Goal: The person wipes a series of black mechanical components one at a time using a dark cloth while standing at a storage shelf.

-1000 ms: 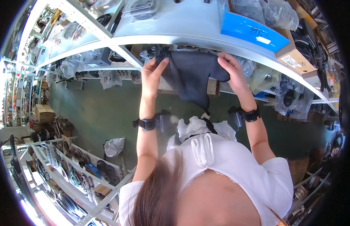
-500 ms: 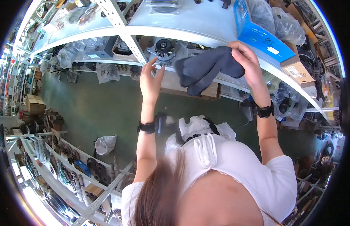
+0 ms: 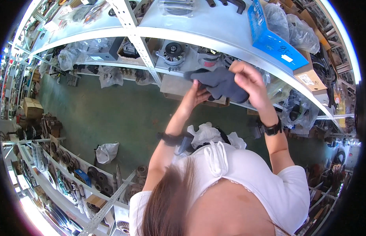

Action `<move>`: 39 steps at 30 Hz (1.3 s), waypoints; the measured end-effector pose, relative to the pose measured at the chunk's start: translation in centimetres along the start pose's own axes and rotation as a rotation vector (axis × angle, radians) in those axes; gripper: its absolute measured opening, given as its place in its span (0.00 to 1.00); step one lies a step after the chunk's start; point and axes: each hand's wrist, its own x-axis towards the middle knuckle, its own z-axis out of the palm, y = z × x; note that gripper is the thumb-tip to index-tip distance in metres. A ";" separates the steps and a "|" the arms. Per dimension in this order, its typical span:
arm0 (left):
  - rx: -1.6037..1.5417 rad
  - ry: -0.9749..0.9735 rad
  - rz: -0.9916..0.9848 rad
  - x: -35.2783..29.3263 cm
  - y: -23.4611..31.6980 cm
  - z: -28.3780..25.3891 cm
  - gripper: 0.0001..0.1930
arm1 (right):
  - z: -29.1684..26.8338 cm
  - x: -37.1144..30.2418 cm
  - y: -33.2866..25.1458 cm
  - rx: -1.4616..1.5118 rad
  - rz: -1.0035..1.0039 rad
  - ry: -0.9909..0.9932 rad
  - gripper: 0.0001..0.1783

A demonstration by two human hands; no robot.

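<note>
A dark grey cloth glove is bunched between my two hands, in front of the shelf edge. My right hand grips its right end, thumb and fingers closed on the fabric. At the glove's lower left, my left hand has its thumb against the cloth and its fingers curled beneath, partly hidden. Just beyond the hands, an alternator-like part with a black pulley sits on the lower shelf.
A blue box holding plastic-wrapped items stands on the upper white shelf at right. A perforated upright rises left of the alternator-like part. Racks of gears are at lower left, and a white bag lies on the green floor.
My left hand has moved right, from empty with fingers apart to holding the glove. My right hand has come slightly lower, and the glove is now more bunched.
</note>
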 end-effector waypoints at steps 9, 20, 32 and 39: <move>-0.283 0.057 0.223 -0.2 2.1 -0.4 0.24 | 1.2 -3.3 3.1 0.100 0.132 0.231 0.05; 0.156 0.145 0.116 -1.1 6.0 1.4 0.17 | 0.3 -3.4 6.8 -0.426 0.109 0.220 0.30; 0.520 -0.002 0.038 -1.1 7.1 2.0 0.31 | 1.4 -1.9 9.0 -0.219 0.444 0.132 0.27; 0.597 -0.129 0.224 -2.0 6.0 0.7 0.39 | 0.3 -2.1 10.4 -0.049 0.304 0.325 0.13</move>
